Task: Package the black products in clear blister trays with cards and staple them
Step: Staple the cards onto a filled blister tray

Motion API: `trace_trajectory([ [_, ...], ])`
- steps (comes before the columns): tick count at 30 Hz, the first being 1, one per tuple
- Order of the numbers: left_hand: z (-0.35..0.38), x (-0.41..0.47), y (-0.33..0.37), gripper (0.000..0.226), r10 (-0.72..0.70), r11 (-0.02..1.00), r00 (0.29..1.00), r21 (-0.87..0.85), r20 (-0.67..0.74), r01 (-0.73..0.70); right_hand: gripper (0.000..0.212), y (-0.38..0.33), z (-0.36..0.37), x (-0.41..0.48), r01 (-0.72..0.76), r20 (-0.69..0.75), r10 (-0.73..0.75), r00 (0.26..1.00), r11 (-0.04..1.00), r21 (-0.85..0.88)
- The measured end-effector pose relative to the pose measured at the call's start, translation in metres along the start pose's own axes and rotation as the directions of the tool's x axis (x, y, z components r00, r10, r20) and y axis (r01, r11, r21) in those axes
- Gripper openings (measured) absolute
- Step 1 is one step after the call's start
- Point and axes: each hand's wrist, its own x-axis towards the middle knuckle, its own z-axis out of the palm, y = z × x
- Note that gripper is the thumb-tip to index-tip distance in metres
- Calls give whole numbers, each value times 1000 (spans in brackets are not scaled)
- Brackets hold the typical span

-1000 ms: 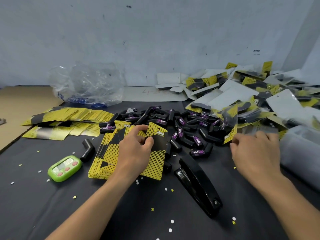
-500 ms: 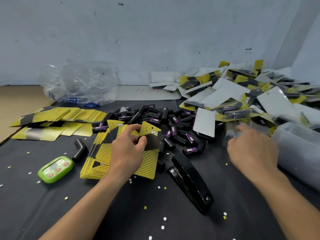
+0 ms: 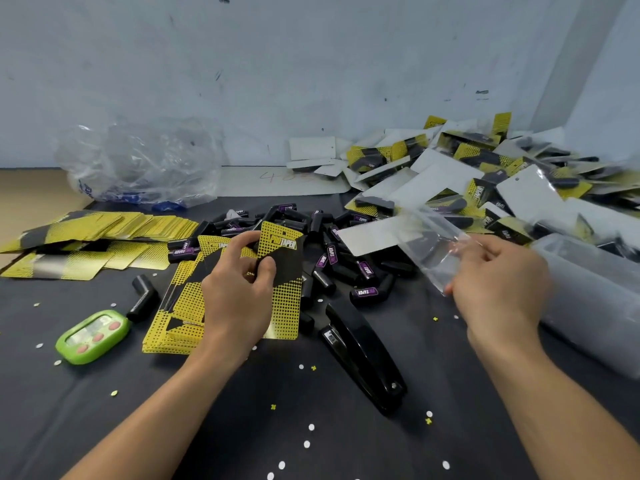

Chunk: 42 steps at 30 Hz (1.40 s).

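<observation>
My left hand (image 3: 239, 292) pinches one yellow-and-black card (image 3: 284, 271) and lifts it off a small stack of the same cards (image 3: 176, 306). My right hand (image 3: 498, 285) holds a clear blister tray (image 3: 429, 247) by its right edge, above the dark mat. A heap of loose black products (image 3: 332, 258) with purple labels lies behind both hands. The black stapler (image 3: 363, 355) lies on the mat between my forearms.
Finished packs (image 3: 485, 181) are heaped at the back right. A stack of clear trays (image 3: 595, 299) lies at the right edge. More cards (image 3: 90, 237) are spread at the left, with a clear plastic bag (image 3: 138, 164) behind them. A green timer (image 3: 91, 336) and one lone black product (image 3: 142, 296) sit near the left.
My right hand has picked a clear blister tray out of the pile at the right and lifted it. My left hand has raised one card off the stack.
</observation>
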Motion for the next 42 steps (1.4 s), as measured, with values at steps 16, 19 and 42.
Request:
trace_trajectory([
  [16,-6,2,-2,41,71,990,994,129,-81,-60,18,-3,18,-6,240,23,-249,968,950,202],
  [19,-8,4,-4,41,64,987,994,155,-85,-50,42,-2,29,-18,195,339,-256,905,959,203],
  [42,-17,7,-4,47,81,977,997,197,-13,-77,17,-1,27,-17,399,152,-377,914,903,-156],
])
